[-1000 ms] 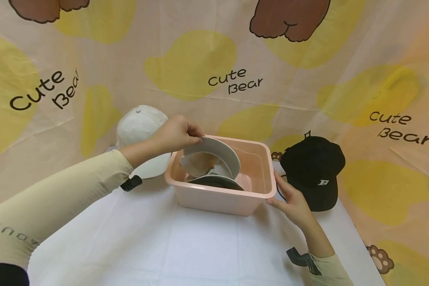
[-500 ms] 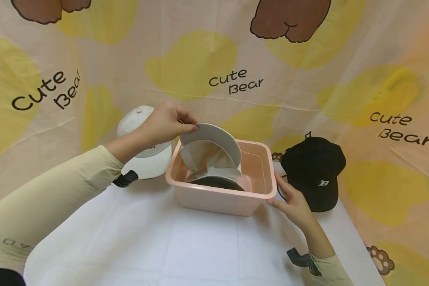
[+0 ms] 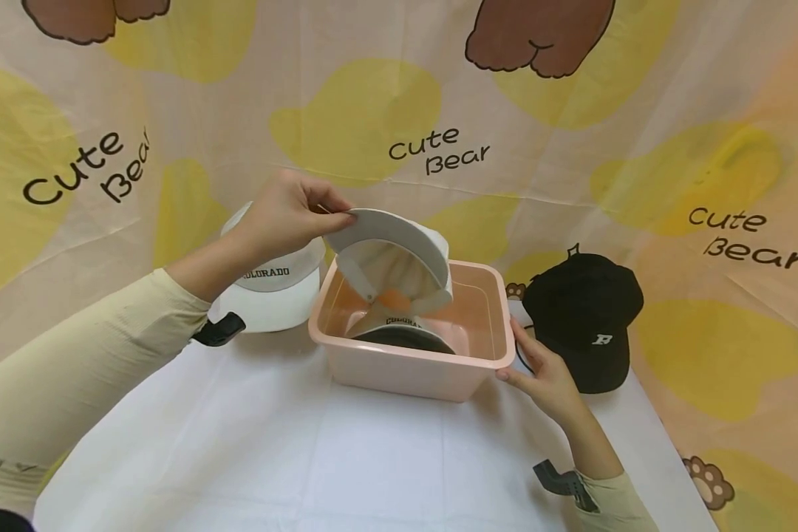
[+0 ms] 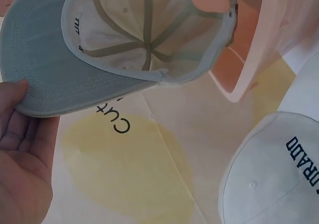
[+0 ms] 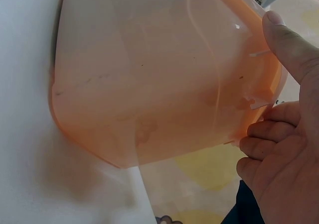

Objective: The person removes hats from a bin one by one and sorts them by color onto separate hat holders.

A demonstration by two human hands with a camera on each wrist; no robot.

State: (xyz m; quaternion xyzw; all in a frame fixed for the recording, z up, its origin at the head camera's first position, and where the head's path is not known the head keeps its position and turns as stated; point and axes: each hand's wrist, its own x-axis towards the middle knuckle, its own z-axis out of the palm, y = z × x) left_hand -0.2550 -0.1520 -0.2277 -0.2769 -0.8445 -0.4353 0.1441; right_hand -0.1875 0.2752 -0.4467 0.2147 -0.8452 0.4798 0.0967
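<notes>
While the left hand (image 3: 282, 214) pinches a pale cap (image 3: 399, 258) over a pink basin (image 3: 406, 373), the right hand (image 3: 547, 380) holds the basin's right end.

Hands (image 3: 282, 210) (image 3: 548, 384) apart, fingers (image 5: 271, 131) apparently curled

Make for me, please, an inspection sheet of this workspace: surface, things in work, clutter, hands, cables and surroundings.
Surface: white cloth, faint fold lines
Job's things: pale cap held brim-up at pink bin
Clutter: other caps only; dark-brimmed cap inside bin, white cap left, black cap right
Hands: left hand pinches pale cap's brim; right hand holds bin's rim
Cables: none identifiable
Surroundings: printed "Cute Bear" backdrop
</notes>
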